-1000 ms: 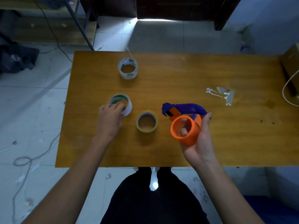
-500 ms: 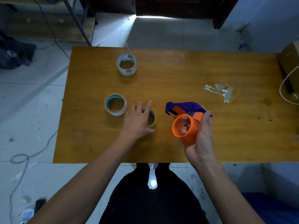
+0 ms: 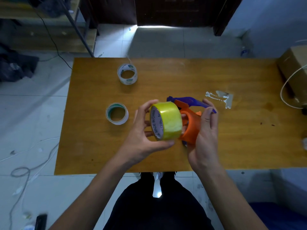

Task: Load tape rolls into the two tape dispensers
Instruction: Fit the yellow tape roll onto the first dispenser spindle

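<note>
Looking down through the head camera, I see the glossy yellow roll of packing tape (image 3: 166, 121) held on edge above the brown wooden table (image 3: 191, 75), its white cardboard core facing left with "MADE IN CHINA" printed around the inner ring. My left hand (image 3: 146, 135) is closed around it, thumb under the near edge and fingertips (image 3: 152, 102) curled over the far edge, so the roll sits between the two.

Right against the roll's right face is the orange and blue plastic tape dispenser (image 3: 189, 120): an orange round hub and frame below, a dark blue handle running across the top towards the right. The roll touches or overlaps the orange hub; I cannot tell whether it is seated on it. My right hand (image 3: 205, 138) grips the dispenser from the right, fingers wrapped over the orange frame and blue handle.

Two more rolls lie flat on the table, well apart from both hands. A clear tape roll with a green-edged core (image 3: 117, 113) sits just left of my left hand. A clear tape roll with a white printed core (image 3: 127, 76) lies farther back, near the far left part of the table. A crumpled scrap of clear tape (image 3: 220, 97) is stuck to the wood to the right of the dispenser.
</note>
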`<state>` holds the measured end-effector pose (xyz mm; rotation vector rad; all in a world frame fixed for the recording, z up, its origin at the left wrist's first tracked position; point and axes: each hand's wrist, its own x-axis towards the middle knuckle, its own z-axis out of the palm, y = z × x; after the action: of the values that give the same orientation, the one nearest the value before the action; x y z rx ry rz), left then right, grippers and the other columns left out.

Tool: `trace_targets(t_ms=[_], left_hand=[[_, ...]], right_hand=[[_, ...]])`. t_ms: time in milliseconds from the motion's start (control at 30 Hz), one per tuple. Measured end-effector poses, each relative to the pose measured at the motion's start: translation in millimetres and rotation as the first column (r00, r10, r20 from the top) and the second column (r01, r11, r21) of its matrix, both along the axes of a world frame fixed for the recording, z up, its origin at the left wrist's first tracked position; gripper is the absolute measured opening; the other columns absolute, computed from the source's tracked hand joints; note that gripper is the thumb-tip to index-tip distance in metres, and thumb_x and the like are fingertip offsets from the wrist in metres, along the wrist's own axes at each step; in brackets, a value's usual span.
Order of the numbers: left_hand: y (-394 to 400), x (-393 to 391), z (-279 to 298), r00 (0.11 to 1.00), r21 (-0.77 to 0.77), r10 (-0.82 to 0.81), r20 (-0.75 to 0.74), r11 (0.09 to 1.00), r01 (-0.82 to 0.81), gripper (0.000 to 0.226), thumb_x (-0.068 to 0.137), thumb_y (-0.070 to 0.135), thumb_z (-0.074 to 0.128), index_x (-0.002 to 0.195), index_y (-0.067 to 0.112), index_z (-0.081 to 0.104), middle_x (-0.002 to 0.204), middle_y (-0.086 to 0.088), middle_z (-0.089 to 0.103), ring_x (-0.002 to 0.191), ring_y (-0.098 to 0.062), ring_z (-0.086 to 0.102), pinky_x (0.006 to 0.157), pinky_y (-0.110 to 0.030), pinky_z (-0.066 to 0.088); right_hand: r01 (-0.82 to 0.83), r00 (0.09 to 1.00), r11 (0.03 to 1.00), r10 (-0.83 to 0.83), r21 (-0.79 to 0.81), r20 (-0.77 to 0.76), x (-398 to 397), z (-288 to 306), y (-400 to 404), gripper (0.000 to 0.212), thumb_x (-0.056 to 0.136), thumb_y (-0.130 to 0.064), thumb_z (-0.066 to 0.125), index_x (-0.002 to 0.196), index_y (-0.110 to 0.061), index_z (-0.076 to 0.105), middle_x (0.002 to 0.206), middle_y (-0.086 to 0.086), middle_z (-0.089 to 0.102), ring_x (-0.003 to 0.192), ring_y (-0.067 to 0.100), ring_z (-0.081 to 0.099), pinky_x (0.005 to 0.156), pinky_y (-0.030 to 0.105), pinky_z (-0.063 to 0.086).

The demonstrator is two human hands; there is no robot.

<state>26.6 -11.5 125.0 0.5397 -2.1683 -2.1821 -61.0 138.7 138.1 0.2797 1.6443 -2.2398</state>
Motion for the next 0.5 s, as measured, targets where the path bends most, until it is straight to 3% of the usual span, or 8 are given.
trace_targets(t_ms=[100, 167, 267, 367, 500], left_hand=[[0, 2, 10, 0.999, 0.002, -0.042, -0.013, 0.999, 0.042, 0.108, 0.061, 0.029, 0.097, 0.146, 0.057, 0.037, 0.146, 0.012, 0.041, 0.129, -0.026, 0.061, 0.095, -0.048, 0.063], [-1, 4, 12, 0.997, -0.011, -0.073, -0.011, 0.997, 0.073, 0.107, 0.061, 0.029, 0.097, 0.145, 0.060, 0.037, 0.146, 0.014, 0.041, 0.129, -0.023, 0.060, 0.096, -0.045, 0.062], [-1, 5, 12, 0.995, -0.042, -0.098, 0.012, 0.994, 0.098, 0.108, 0.064, 0.023, 0.097, 0.147, 0.060, 0.037, 0.149, 0.009, 0.041, 0.130, -0.025, 0.059, 0.097, -0.046, 0.062], [1, 6, 13, 0.995, -0.028, -0.100, 0.016, 0.995, 0.100, 0.110, 0.068, 0.015, 0.098, 0.151, 0.055, 0.036, 0.152, 0.007, 0.041, 0.133, -0.025, 0.057, 0.099, -0.049, 0.061], [7, 7, 12, 0.991, -0.067, -0.132, 0.011, 0.989, 0.132, 0.110, 0.071, 0.010, 0.096, 0.152, 0.054, 0.035, 0.151, 0.012, 0.041, 0.132, -0.018, 0.056, 0.098, -0.043, 0.061]], right_hand=[[0.001, 1.000, 1.000, -0.002, 0.018, 0.005, 2, 7, -11, 0.055, 0.093, -0.055, 0.058, 0.140, -0.027, 0.053, 0.128, 0.019, 0.070, 0.109, 0.042, 0.070, 0.094, 0.057, 0.057], [0.010, 1.000, 0.999, -0.011, 0.034, 0.019, 2, 8, -13, 0.056, 0.092, -0.056, 0.060, 0.140, -0.027, 0.054, 0.138, 0.024, 0.063, 0.121, 0.051, 0.063, 0.101, 0.067, 0.051], [-0.016, 1.000, 0.999, 0.016, 0.032, 0.020, 4, 9, -13, 0.060, 0.089, -0.059, 0.063, 0.140, -0.027, 0.054, 0.140, 0.027, 0.059, 0.122, 0.053, 0.061, 0.100, 0.069, 0.051], [-0.077, 0.997, 0.997, 0.077, 0.015, 0.005, 7, 11, -12, 0.062, 0.087, -0.057, 0.064, 0.140, -0.026, 0.052, 0.131, 0.026, 0.066, 0.113, 0.044, 0.067, 0.099, 0.067, 0.052], [-0.122, 0.992, 0.992, 0.122, 0.015, -0.012, 13, 9, -13, 0.050, 0.093, -0.049, 0.062, 0.137, -0.027, 0.056, 0.130, 0.024, 0.067, 0.120, 0.048, 0.064, 0.105, 0.072, 0.045]])
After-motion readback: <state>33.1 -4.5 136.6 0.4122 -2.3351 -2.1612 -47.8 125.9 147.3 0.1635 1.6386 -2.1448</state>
